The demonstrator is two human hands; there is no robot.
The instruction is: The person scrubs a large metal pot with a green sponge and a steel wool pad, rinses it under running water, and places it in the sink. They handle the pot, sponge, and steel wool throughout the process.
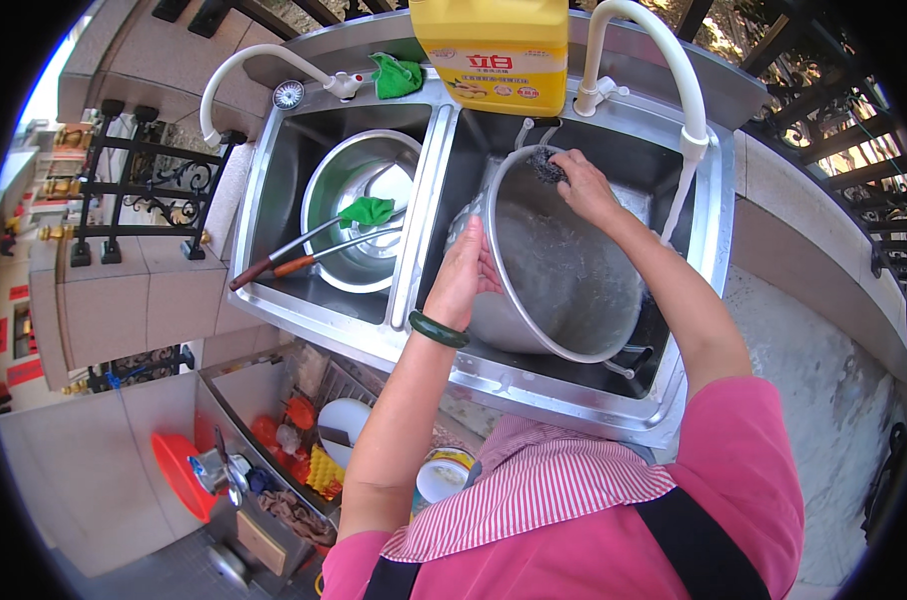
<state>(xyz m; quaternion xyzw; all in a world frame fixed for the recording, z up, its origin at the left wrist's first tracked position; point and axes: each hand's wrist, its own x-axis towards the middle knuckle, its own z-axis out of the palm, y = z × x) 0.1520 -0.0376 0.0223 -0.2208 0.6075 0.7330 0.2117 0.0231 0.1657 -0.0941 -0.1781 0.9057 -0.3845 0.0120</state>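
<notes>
A large metal pot (566,255) lies tilted in the right basin of the steel double sink (417,217), its mouth turned towards the right. My right hand (585,184) is closed on a metal scouring pad (547,165) at the pot's upper rim. Below the left part of that rim, my left hand (465,266) rests against the pot's outer wall, fingers extended. Water runs from the right white faucet (693,112) into the right basin. In the left basin, a steel bowl (363,277) holds the ends of two wooden-handled utensils (296,264) and a green cloth (367,211).
Behind the sink's divider stands a yellow detergent jug (495,60). Another green cloth (396,75), a sink strainer (288,94) and a second faucet (247,52) are at the back left. Lower left, a shelf area holds a red basin (180,476) and a brown rag (296,517).
</notes>
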